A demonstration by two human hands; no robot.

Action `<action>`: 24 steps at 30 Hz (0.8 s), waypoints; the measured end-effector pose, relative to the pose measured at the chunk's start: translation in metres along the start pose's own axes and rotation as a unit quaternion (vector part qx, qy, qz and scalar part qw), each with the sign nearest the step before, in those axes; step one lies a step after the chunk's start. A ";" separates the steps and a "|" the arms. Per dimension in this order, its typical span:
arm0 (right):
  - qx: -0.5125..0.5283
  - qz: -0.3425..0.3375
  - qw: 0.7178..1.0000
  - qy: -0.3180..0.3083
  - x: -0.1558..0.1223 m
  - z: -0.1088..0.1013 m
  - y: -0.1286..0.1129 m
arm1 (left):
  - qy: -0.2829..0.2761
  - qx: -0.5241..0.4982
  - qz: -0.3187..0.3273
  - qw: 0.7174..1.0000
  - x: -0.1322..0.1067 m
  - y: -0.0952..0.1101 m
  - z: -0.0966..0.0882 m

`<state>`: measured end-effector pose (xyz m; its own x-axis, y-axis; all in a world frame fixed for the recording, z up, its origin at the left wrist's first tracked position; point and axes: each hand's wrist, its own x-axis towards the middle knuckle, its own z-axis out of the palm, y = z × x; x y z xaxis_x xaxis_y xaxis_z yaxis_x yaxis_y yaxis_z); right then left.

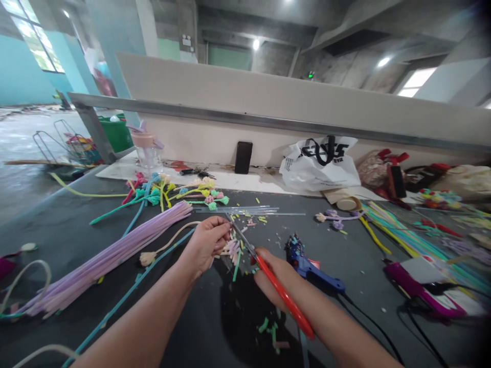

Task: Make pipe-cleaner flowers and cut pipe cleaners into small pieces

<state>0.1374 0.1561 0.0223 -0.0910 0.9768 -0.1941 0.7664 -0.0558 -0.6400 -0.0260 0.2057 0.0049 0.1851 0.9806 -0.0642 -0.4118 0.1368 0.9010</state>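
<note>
My right hand (270,273) is wrapped around a pair of scissors (282,294) with red handles. Their long metal blades point up and left, the tips close to the fingers of my left hand (210,239). That hand is closed in a pinch; what lies between its fingertips is too small or hidden to make out. A cream fuzzy stem with a flower head (148,258) curves up to the back of my left hand, and I cannot tell whether its end is held. Small cut fuzzy pieces (232,250) lie under and between both hands.
Lilac fuzzy stems (115,255) lie bundled at left, coloured flower stems (153,194) behind them. Clear sticks (253,210) lie beyond my hands. A blue glue gun (314,271) and a purple corded device (422,291) are at right. A phone (243,157) leans against the back panel.
</note>
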 end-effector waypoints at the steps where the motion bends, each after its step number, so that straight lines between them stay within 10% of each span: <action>1: -0.017 -0.014 1.000 0.006 0.000 0.001 0.000 | 0.000 0.000 0.000 1.000 0.000 0.000 0.000; 11: -0.001 0.030 0.996 0.084 0.000 -0.001 0.002 | -0.028 0.023 -0.003 0.999 -0.001 0.001 0.002; 24: -0.067 0.017 0.997 0.037 -0.003 -0.004 -0.008 | -0.022 0.028 -0.020 0.999 0.000 0.001 0.001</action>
<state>0.1338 0.1542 0.0312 -0.0200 0.9878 -0.1546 0.8466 -0.0656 -0.5282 -0.0253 0.2057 0.0059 0.2402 0.9672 -0.0824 -0.3533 0.1662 0.9206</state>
